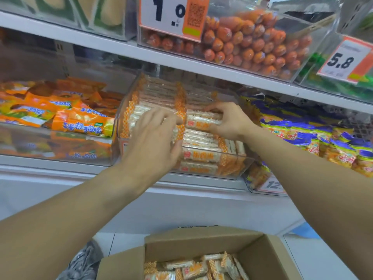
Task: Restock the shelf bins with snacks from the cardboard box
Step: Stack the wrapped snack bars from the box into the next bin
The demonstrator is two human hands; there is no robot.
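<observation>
A clear shelf bin [240, 168] in the middle of the shelf holds rows of white snack bars [198, 155] in orange-ended wrappers. My left hand [153, 138] reaches into the bin's front, fingers curled around the ends of several bars. My right hand [228, 121] pinches a small stack of the bars at the top of the right row. Below, the open cardboard box [203, 242] on the floor holds several loose bars of the same snack [193, 268].
An orange-packet bin [60, 116] stands to the left, a blue-and-yellow packet bin [314, 136] to the right. The shelf above carries orange sausage snacks [252, 45] and price tags [171, 15]. A grey shoe [82, 261] is beside the box.
</observation>
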